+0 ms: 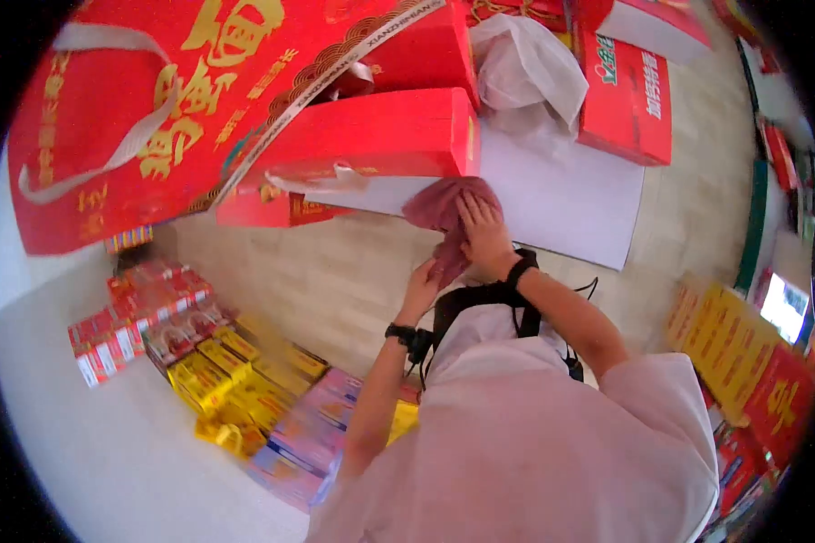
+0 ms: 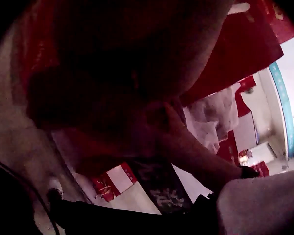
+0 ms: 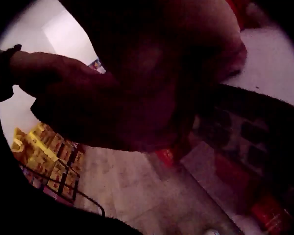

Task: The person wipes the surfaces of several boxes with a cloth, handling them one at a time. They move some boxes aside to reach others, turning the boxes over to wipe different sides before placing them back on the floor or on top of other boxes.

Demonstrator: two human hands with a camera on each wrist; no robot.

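Note:
A dusky pink cloth (image 1: 439, 206) hangs bunched over the front edge of a white tabletop (image 1: 566, 204), just below a long red gift box (image 1: 380, 136). My right hand (image 1: 482, 231) lies on top of the cloth with its fingers curled over it. Underneath, my left hand (image 1: 421, 288) pinches the cloth's hanging lower end. Each wrist wears a black band. Both wrist views are dark and close up, showing only shadowed hand and cloth.
A large red bag (image 1: 154, 100) with gold characters and more red boxes (image 1: 625, 90) crowd the table, with a white plastic bag (image 1: 525, 72) behind. Yellow, red and purple packs (image 1: 235, 380) are piled on the floor at left. Yellow cartons (image 1: 724, 335) stand at right.

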